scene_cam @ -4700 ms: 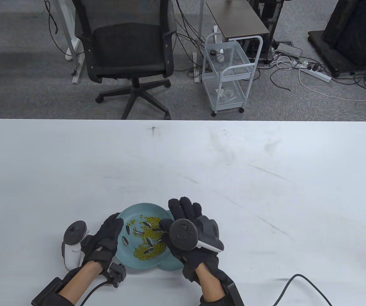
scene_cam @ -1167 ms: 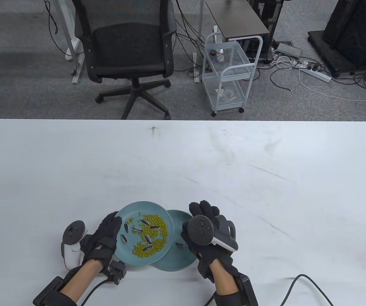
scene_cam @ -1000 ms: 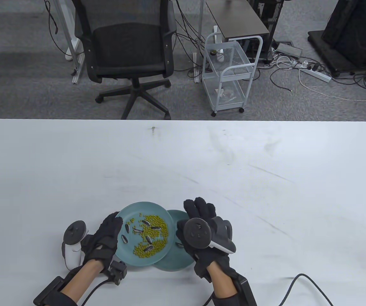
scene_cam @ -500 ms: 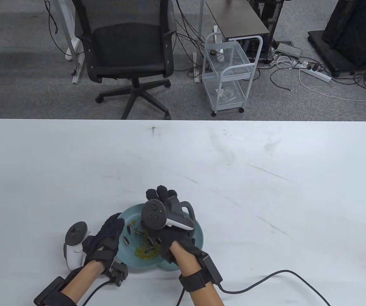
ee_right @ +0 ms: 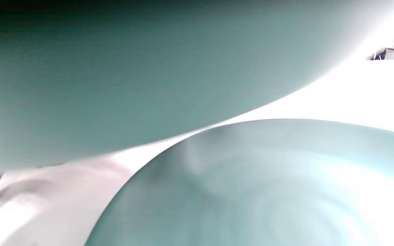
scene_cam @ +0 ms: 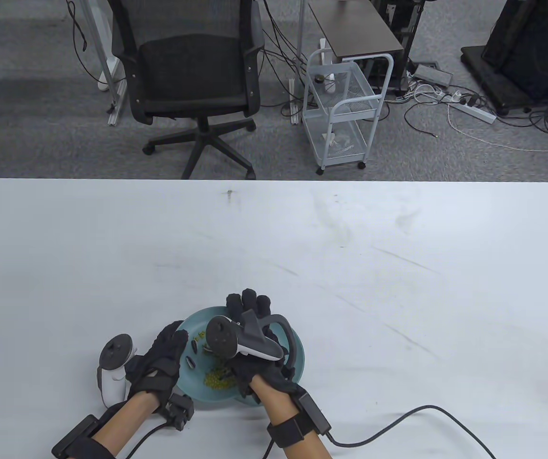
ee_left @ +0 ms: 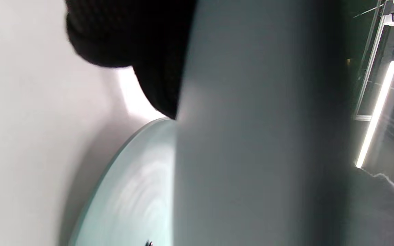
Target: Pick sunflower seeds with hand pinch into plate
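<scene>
A teal plate [scene_cam: 198,385] with green beans [scene_cam: 216,377] and striped sunflower seeds [scene_cam: 191,361] sits near the table's front edge, overlapping a second teal plate [scene_cam: 298,356] to its right. My left hand [scene_cam: 164,354] grips the upper plate's left rim, thumb on top. My right hand [scene_cam: 250,330] hovers over the beans and seeds; its tracker [scene_cam: 221,337] hides the fingertips. The left wrist view shows glove fingers [ee_left: 121,37] at the upper plate's edge [ee_left: 251,136]. The right wrist view shows the upper plate's underside [ee_right: 149,75] above the lower plate [ee_right: 268,188].
A black cable [scene_cam: 398,420] runs over the white table [scene_cam: 398,267] to my right wrist. An office chair [scene_cam: 192,71] and a white wire cart [scene_cam: 340,110] stand beyond the far edge.
My right hand has moved left from above the lower plate to over the upper plate's beans and seeds. The left hand has kept its hold on the rim.
</scene>
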Available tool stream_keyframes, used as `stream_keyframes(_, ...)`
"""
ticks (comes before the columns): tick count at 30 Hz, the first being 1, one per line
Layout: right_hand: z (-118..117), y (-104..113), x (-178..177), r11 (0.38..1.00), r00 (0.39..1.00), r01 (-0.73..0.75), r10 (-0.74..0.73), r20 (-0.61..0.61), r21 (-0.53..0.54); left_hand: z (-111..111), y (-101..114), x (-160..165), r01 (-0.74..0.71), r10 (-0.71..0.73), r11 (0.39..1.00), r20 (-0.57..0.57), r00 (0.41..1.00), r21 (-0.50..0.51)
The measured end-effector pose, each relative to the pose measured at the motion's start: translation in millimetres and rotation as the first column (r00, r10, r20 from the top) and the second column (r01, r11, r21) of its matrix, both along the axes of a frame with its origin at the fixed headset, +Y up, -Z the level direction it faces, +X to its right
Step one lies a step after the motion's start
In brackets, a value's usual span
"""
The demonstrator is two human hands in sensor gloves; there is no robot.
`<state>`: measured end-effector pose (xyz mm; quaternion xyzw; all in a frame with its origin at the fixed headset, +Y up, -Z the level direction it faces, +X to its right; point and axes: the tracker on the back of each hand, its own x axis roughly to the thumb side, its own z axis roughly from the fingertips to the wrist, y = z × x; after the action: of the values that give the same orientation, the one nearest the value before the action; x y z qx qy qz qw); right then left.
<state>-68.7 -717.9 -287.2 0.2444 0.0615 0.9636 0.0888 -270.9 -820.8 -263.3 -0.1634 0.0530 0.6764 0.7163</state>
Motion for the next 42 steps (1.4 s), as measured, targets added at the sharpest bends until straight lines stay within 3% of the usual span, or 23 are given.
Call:
stream_keyframes(9, 3, -2, -3, 0.999, 0.999, -0.027, 0.028, -0.034, 0.03, 0, 2, 1, 0.061, -0.061, 0.997, 0.003, 0.998, 0.039)
stream_keyframes(14, 7, -3, -10, 0.992, 0.992, -0.119, 0.12, -0.032, 0.039, 0, 2, 6, 0.097, -0.1, 0.993, 0.037, 0.994, 0.064)
stream_keyframes(20, 9, -2, -16, 0.987, 0.988, -0.149, 0.151, -0.02, 0.053, 0, 0, 8, 0.076, -0.079, 0.996, 0.054, 0.995, 0.047)
stream_keyframes(29, 9, 6, -4, 0.997, 0.998, -0.067, 0.067, -0.001, 0.049, -1, 0, 7, 0.08, -0.082, 0.996, 0.053, 0.995, 0.047)
stream_keyframes(36, 9, 29, 44, 0.995, 0.99, 0.06, -0.07, 0.125, 0.086, 0, 1, 3, 0.094, -0.095, 0.994, 0.026, 0.995, 0.051)
stream_keyframes(39, 10, 23, 77, 0.994, 0.979, 0.035, -0.055, 0.195, 0.103, -1, 0, 1, 0.087, -0.088, 0.996, 0.019, 0.996, 0.036)
stream_keyframes(42, 7, 5, 100, 0.997, 0.963, 0.068, -0.074, 0.26, 0.033, -3, -1, 0, 0.072, -0.073, 0.997, 0.023, 0.997, 0.019)
